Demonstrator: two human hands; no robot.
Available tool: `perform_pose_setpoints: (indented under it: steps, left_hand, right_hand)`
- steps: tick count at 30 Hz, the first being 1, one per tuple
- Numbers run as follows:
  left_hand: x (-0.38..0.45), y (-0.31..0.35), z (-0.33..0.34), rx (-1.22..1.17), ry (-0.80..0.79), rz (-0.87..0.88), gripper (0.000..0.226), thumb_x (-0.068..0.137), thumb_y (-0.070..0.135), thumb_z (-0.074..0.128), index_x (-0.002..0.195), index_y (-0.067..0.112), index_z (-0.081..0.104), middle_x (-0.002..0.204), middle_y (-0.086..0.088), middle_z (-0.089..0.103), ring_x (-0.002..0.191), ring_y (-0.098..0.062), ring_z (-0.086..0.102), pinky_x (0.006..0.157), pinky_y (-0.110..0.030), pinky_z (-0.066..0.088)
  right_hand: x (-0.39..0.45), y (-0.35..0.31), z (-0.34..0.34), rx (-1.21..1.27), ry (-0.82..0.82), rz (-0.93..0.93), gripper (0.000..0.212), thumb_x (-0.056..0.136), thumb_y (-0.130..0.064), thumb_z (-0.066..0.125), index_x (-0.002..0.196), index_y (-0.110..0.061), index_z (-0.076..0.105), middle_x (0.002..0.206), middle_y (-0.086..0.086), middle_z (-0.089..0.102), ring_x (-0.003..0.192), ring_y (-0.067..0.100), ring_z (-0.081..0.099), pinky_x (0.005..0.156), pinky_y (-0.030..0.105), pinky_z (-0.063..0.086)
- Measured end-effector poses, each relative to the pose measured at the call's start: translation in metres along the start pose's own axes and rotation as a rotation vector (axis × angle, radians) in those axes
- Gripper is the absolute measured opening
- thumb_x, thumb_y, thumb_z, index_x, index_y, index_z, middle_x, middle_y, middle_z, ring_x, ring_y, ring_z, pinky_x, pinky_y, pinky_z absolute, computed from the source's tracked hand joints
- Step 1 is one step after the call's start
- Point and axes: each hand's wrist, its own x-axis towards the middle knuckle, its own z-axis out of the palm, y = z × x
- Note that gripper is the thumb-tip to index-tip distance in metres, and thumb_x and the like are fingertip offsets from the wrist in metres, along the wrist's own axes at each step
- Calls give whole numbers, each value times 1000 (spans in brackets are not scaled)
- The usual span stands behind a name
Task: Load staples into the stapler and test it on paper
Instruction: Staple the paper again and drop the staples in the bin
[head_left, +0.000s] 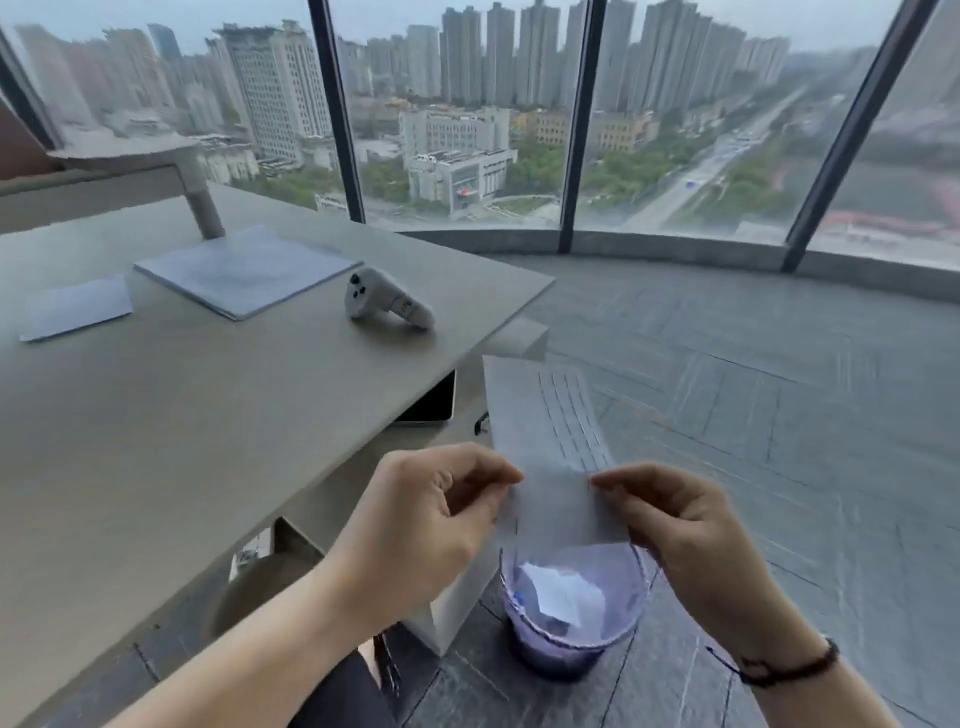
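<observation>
Nearest the camera, both bare hands were raised over a purple-lined waste bin (574, 618) on the floor, and between them they held one strip of paper (545, 441) marked with several rows of short dark lines that looked like staples. The left hand (431, 525) had thumb and forefinger pinched together on the strip's left edge; the right hand (691, 525), with a dark cord bracelet (789, 667) at its wrist, pinched the right edge the same way, the other fingers curled in. The strip stood nearly upright, its lower end just above the bin, where one crumpled white scrap (556, 592) already lay. The step in hand seemed to be checking the test piece, or parting with it over the bin. To do that well, it would pay to keep both pinches light and level, hold the sheet flat toward the eye, and see that each staple sat closed before letting go. No stapler and no box of staples could be made out anywhere in view. Further off, the grey desk (182, 415) carried three things: one small sheet of paper (78, 309) at the left, one larger stack of sheets (244, 270) beside it, and one white handheld controller (387, 304) near the far edge. Beyond stood a wall of windows (457, 104) looking onto tower blocks.
</observation>
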Motion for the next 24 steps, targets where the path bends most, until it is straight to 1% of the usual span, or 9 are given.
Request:
perform_pose_setpoints:
  steps: [2,5,7,10,12,16,19,21,24]
  left_hand:
    - [17,-18,37,26,-70,-14,22,85,1,72,90,21,79,80,12,78,75,-2,72,71,-15,55]
    - [40,-64,96,46,-132,-71,18,85,3,72,90,19,79,79,8,77,73,-9,72,73,-30,60]
    - [52,-100,132,44,-201,-176,17,86,7,70,90,20,78,78,7,77,73,-10,72,74,-31,60]
    - [68,-159,174,67,-296,-354,20,87,13,66,85,31,75,76,10,76,71,-9,72,75,-35,61]
    - [75,-197,195,104,-332,-446,24,85,17,65,79,38,71,78,11,76,73,-10,73,77,-38,61]
    - [82,-259,223,153,-334,-601,17,86,7,64,87,20,75,87,-1,77,78,-19,73,81,-38,60]
    - [82,-297,237,187,-378,-702,15,86,8,62,90,17,74,92,-3,77,84,-21,73,84,-40,59]
    - [79,-315,241,193,-413,-745,16,87,10,60,92,19,72,96,-4,76,89,-21,72,86,-40,58]
    - [77,-328,243,192,-434,-753,19,88,11,58,95,22,71,101,-2,74,95,-19,69,89,-39,57]
  right_hand:
    - [7,37,-24,-18,110,101,36,89,12,59,82,-16,81,86,15,78,83,29,69,85,51,56]
    - [19,93,-49,14,254,259,22,89,6,64,86,-11,77,90,26,74,77,29,68,71,44,61]
    - [29,136,-61,22,324,367,14,89,3,66,96,-8,73,90,24,72,73,24,68,62,36,59]
    - [47,204,-71,-48,356,512,27,87,9,62,109,-6,67,91,16,69,75,25,64,66,40,57]
    - [60,245,-72,-107,341,602,28,86,8,60,109,-7,66,93,15,68,75,24,63,71,44,59]
    - [88,313,-66,-180,302,733,31,85,10,57,108,-8,65,98,22,67,72,23,62,55,31,57]
    - [102,354,-61,-235,296,806,34,82,12,52,102,-12,66,95,15,63,68,23,60,46,26,52]
    - [108,379,-58,-265,287,871,36,83,10,48,107,-9,67,96,11,60,70,24,60,49,29,54]
    - [111,413,-52,-348,278,967,35,84,4,46,107,-10,67,109,14,61,89,31,62,73,40,59]
